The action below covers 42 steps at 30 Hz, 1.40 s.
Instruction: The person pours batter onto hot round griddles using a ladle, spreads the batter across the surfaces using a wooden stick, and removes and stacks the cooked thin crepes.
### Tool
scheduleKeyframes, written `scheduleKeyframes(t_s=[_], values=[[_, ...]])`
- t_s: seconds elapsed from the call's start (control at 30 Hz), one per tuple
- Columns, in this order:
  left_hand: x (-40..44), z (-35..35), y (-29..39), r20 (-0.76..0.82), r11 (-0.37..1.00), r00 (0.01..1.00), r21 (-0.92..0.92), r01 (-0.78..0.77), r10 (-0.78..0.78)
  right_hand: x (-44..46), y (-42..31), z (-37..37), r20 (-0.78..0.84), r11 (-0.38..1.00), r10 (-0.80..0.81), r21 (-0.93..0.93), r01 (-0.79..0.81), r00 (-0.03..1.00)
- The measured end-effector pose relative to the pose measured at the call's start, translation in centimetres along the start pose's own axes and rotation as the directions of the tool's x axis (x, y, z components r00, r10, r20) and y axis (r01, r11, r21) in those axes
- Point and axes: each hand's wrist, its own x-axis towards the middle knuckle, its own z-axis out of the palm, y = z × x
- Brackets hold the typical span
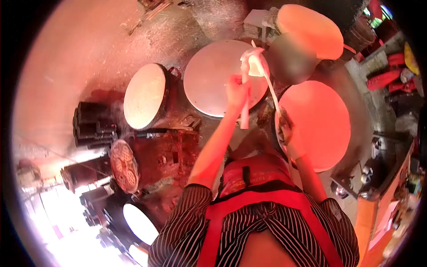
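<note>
My left hand [238, 94] is raised in front of my apron, fingers wrapped round a thick pale stick [244, 116] that stands nearly upright. In my right hand [287, 129], in shadow, is the lower end of a long, thin pale handle [272, 91] slanting up to the left. A soft-looking white mass [255, 61] hangs where the tops of the two meet; its kind cannot be made out. Behind my left hand lies a large round pale disc [207, 73]. Close beside my right hand is another large round disc [322, 127], lit red.
A smaller round disc [146, 95] stands to the left, and an orange-lit one [309, 29] at the back right. Dark cylinders [95, 123] and a perforated round plate [124, 165] are on the left. A cluttered wooden counter [371, 218] borders the right. A blurred patch [291, 58] hides something.
</note>
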Motion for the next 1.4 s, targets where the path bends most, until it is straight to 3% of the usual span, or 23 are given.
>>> scheduleKeyframes(t_s=[0.03, 0.07, 0.17, 0.23, 0.27, 0.37, 0.43, 0.47, 0.5, 0.53, 0.57, 0.6, 0.63, 0.67, 0.73, 0.8, 0.87, 1.0, 1.1, 1.17, 1.27, 1.3, 1.4], values=[[0.3, 0.4, -1.8, 0.014, 0.987, 0.999, -0.154, 0.046, -0.045, 0.3, 2.3, 0.3, -0.074, 0.934, -0.222, -0.304, 0.19, 0.972], [0.4, 1.2, -2.1, 0.013, 0.971, 0.998, -0.231, 0.067, -0.065, 0.3, 4.2, 0.0, -0.072, 0.74, -0.445, -0.59, 0.322, 0.892], [1.6, 0.3, -0.7, 0.058, 0.911, 0.995, -0.401, 0.096, -0.079, -1.0, 3.4, 4.6, -0.174, 0.495, -0.438, -0.866, 0.075, 0.882], [2.3, -2.4, 3.9, 0.129, 0.887, 0.991, -0.453, 0.09, -0.035, -0.4, 4.0, 7.1, -0.259, 0.385, -0.316, -0.914, -0.126, 0.913], [4.4, -5.2, 4.5, 0.202, 0.853, 0.979, -0.512, 0.101, 0.005, 1.8, 4.9, 10.0, -0.302, 0.437, -0.304, -0.887, -0.149, 0.903], [5.7, -9.4, 11.6, 0.481, 0.742, 0.857, -0.64, 0.199, 0.185, 5.4, 6.8, 11.8, -0.257, 0.585, -0.591, -0.79, 0.186, 0.765], [7.3, -12.5, 14.5, 0.658, 0.619, 0.732, -0.653, 0.437, 0.178, 5.6, 6.1, 12.5, -0.362, 0.86, -0.365, -0.484, 0.162, 0.858], [7.9, -14.4, 15.0, 0.66, 0.702, 0.736, -0.596, 0.391, 0.15, 4.7, 4.3, 12.9, -0.369, 0.977, -0.12, -0.209, 0.044, 0.922], [7.8, -15.8, 15.5, 0.662, 0.775, 0.739, -0.529, 0.344, 0.124, 3.9, 4.3, 13.0, -0.342, 1.0, -0.025, 0.007, 0.029, 0.939], [6.6, -17.0, 15.5, 0.53, 0.9, 0.847, -0.388, 0.199, 0.041, 3.2, 4.3, 13.1, -0.312, 0.975, 0.07, 0.221, 0.001, 0.948], [5.8, -18.3, 14.5, 0.446, 0.966, 0.894, -0.242, 0.094, 0.025, 3.5, 6.6, 13.4, -0.404, 0.97, -0.084, 0.177, 0.168, 0.911], [5.6, -20.2, 12.4, 0.521, 0.957, 0.853, -0.254, 0.138, 0.015, 4.2, 9.5, 13.8, -0.485, 0.94, -0.233, 0.112, 0.323, 0.843], [3.3, -20.6, 11.8, 0.381, 0.963, 0.913, -0.16, 0.218, -0.144, 3.4, 9.4, 15.4, -0.522, 0.922, -0.168, 0.217, 0.321, 0.836], [2.0, -22.1, 10.4, 0.387, 0.963, 0.893, -0.044, 0.266, -0.229, 2.6, 9.2, 17.0, -0.557, 0.889, -0.103, 0.319, 0.327, 0.824], [-0.8, -24.7, 5.9, 0.312, 0.941, 0.898, -0.035, 0.336, -0.309, 4.8, 10.6, 19.6, -0.588, 0.91, -0.101, 0.272, 0.314, 0.803], [-4.2, -26.6, 3.8, 0.267, 0.899, 0.884, -0.111, 0.424, -0.384, 10.2, 13.5, 20.1, -0.626, 0.907, -0.363, -0.068, 0.415, 0.69], [-6.7, -29.0, 1.8, 0.25, 0.862, 0.872, -0.191, 0.47, -0.421, 11.9, 10.8, 22.2, -0.618, 0.981, -0.177, -0.044, 0.191, 0.766], [-9.8, -31.4, -0.2, 0.052, 0.905, 0.937, -0.246, 0.347, -0.346, 16.1, 8.0, 23.2, -0.539, 0.966, -0.258, -0.162, 0.203, 0.802], [-10.4, -33.7, -2.1, 0.092, 0.889, 0.924, -0.253, 0.382, -0.371, 14.4, 6.7, 20.8, -0.257, 0.995, -0.103, -0.028, 0.1, 0.961], [-10.9, -34.9, -3.1, 0.063, 0.908, 0.935, -0.223, 0.355, -0.35, 10.4, 4.2, 20.1, -0.185, 0.994, -0.03, 0.097, 0.049, 0.982], [-11.9, -35.6, -3.2, 0.042, 0.915, 0.932, -0.178, 0.361, -0.36, 8.0, 8.2, 18.5, -0.452, 0.99, -0.138, -0.044, 0.132, 0.881], [-12.1, -35.9, -3.2, 0.025, 0.919, 0.931, -0.15, 0.364, -0.365, 7.1, 8.8, 18.8, -0.538, 0.99, -0.107, 0.024, 0.142, 0.836], [-12.8, -36.1, -3.6, 0.0, 0.917, 0.925, -0.127, 0.378, -0.381, 9.1, 10.4, 18.4, -0.556, 0.971, -0.237, -0.101, 0.219, 0.797]])
